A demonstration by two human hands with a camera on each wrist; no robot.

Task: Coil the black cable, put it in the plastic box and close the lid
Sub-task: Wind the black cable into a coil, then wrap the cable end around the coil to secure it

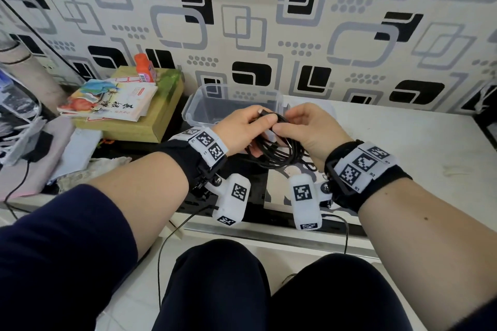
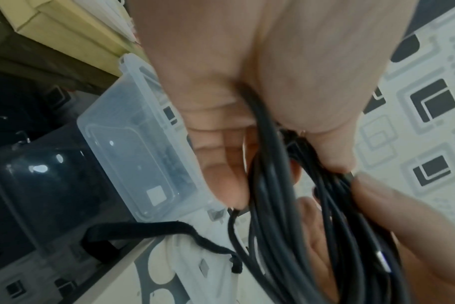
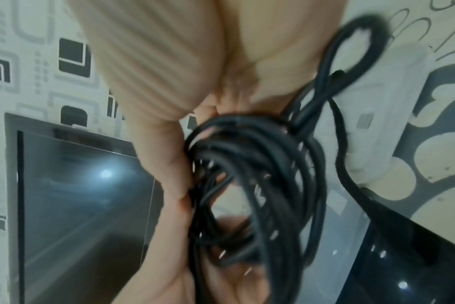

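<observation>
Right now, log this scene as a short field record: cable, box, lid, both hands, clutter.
cable: black cable gathered in several loops, held up between both hands in front of the box
strap: black strap hangs from the bundle, loose
box: clear plastic box, open, nothing visible inside
lid: pale lid lies on the tabletop under the hands, off the box
left hand: left hand grips the loops
right hand: right hand pinches the strands
clutter: books stacked on a yellow-green box left of the plastic box
step: coiling nearly done; cable not yet in the box
</observation>
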